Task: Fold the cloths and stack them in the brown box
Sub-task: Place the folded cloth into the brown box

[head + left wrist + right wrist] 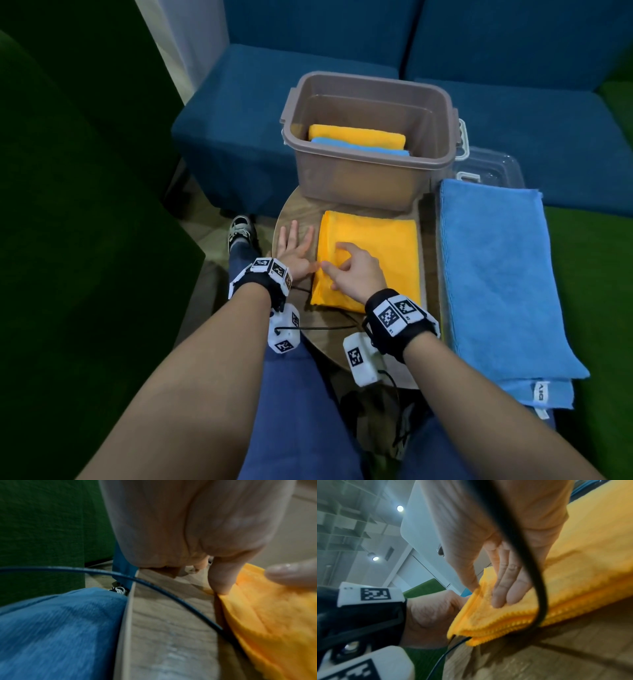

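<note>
With two folded cloths already lying in the box (pixel 356 178), I am midway through folding the yellow cloth (pixel 383 246), which lies flat on the table (pixel 298 212) directly in front of the box. My right hand (pixel 356 270) rests on the cloth's left part, thumb and fingers pinching the top layer near its left edge; the right-wrist view shows fingertips (pixel 503 599) pressed onto a raised corner. My left hand (pixel 294 250) lies beside that edge, fingers straight and spread flat on the table, thumb touching the cloth's side and holding nothing. The blue cloth (pixel 496 274) lies unfolded to the right of the yellow one, awaiting its turn. Judged next: the pinched layer needs carrying across to halve the cloth, edges aligned, while my left hand steadies the fold line.
</note>
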{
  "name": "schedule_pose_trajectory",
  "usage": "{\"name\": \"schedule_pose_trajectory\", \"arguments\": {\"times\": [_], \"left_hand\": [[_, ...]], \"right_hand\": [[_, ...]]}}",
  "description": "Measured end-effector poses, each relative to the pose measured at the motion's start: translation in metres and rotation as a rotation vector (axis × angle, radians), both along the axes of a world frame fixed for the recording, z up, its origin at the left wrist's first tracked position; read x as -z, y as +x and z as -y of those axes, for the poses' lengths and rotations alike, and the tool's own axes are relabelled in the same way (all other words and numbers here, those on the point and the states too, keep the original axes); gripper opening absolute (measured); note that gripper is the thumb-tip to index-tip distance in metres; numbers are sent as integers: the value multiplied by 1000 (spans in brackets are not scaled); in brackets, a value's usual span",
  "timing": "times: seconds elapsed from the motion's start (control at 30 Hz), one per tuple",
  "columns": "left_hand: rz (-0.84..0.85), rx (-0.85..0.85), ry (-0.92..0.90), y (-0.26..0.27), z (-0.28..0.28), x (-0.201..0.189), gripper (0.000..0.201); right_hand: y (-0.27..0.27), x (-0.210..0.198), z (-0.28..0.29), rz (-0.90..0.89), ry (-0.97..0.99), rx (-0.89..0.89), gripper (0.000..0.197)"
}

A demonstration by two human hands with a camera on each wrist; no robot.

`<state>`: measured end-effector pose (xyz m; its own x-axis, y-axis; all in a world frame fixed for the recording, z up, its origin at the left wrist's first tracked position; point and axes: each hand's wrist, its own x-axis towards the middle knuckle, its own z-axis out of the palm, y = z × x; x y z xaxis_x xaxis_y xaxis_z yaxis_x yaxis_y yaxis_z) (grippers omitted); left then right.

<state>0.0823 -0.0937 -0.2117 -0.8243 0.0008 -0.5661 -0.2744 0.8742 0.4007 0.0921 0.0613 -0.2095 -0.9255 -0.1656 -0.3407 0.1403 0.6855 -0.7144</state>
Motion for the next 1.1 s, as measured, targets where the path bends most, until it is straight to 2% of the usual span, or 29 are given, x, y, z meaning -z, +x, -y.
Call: {"name": "schedule_pose_trajectory", "arguments": {"times": [0.1,0.3,0.37,0.5,0.57,0.63,0.7,0.77,0.83,0.9,1.03,1.1], "left_hand": [[2,4,-3,0,1,0,80],[-7,2,14,2,1,-2,82],[-8,-4,20,2,2,0,82],[-2,-10,15,1,2,2,80],[-6,-36,43,-1,0,1,71],[-13,-103,107,0,-1,0,64],[-34,-71,82,3,-1,3,75],[-59,8,23,6,-1,6,90],[-76,17,17,7,0,9,93],[-73,19,12,6,1,9,93],[-41,47,-19,5,1,9,93],[-45,58,-31,6,1,8,93]], "right_hand": [[2,-3,-4,7,21,-113,53],[-1,-5,-2,-17,169,-360,76],[-3,-5,1,-27,233,-382,76],[-3,-3,5,-12,261,-315,81],[1,-3,6,-17,253,-312,82],[7,-2,4,-109,339,-348,79],[15,2,-1,-221,455,-372,75],[19,8,-8,-228,481,-425,70],[17,15,-18,-207,484,-474,65],[12,19,-36,-192,497,-426,61],[3,19,-80,-69,449,-111,61],[-1,15,-86,-27,402,-14,62]]}}
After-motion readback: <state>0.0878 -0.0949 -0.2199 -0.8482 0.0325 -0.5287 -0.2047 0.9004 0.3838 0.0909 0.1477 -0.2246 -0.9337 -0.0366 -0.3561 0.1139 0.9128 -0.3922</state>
